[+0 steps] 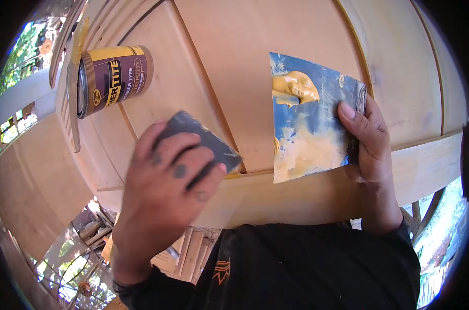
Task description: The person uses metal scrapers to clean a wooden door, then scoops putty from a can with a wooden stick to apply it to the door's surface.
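Note:
My left hand [167,191] grips a dark grey flat spreader [201,139], fingers bent over it, close above the panelled wood and a small yellow putty smear at a panel joint. My right hand [369,134] holds a thin blue sheet [314,124] by its right edge, thumb on top and the other fingers mostly hidden behind. A thick glossy lump of yellow putty [296,87] sits on the sheet's upper left. Thinner, paler putty is smeared across its lower half. Left of both hands is a purple and yellow can of lacquer-type putty [115,80].
Pale panelled woodwork [229,57] with grooves and raised strips spreads beneath the hands. A narrow, putty-stained strip [74,103] stands beside the can's left end. Wooden pieces [193,253] lie below, left of my black shirt [307,263]. Greenery shows at the far left.

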The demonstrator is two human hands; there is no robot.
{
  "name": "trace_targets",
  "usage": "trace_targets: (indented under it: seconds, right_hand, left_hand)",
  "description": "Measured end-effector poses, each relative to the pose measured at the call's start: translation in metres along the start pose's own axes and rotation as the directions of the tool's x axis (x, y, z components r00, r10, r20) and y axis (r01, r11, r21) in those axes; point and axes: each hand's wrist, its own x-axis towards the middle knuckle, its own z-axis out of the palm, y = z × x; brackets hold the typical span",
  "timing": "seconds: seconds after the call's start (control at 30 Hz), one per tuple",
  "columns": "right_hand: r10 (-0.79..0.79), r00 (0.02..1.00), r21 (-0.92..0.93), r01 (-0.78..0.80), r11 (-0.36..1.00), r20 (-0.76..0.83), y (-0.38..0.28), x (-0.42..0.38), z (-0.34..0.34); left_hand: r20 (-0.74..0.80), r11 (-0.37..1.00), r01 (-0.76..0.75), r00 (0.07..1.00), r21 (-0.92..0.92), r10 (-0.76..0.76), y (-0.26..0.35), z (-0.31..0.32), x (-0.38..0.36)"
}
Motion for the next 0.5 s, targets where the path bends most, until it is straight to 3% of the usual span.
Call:
trace_targets:
  seconds: [0.17,0.3,0.4,0.5]
  right_hand:
    - [-0.006,1.0,-0.1,0.003,0.995,-0.029,0.001,0.001,-0.001]
    - [0.043,0.998,-0.139,-0.05,0.989,-0.054,-0.013,-0.001,-0.005]
    - [0.122,0.992,-0.174,-0.128,0.976,-0.043,-0.013,0.001,-0.006]
    - [0.125,0.991,-0.149,-0.132,0.98,-0.054,-0.011,0.002,-0.006]
  left_hand:
    - [0.11,0.98,-0.195,0.975,0.024,0.191,-0.003,0.024,0.004]
    - [0.132,0.961,-0.268,0.957,0.067,0.258,0.0,0.021,0.013]
    - [0.116,0.976,-0.212,0.972,0.046,0.205,-0.004,0.018,0.014]
    - [-0.066,0.993,0.011,0.998,-0.116,-0.019,-0.015,0.004,0.013]
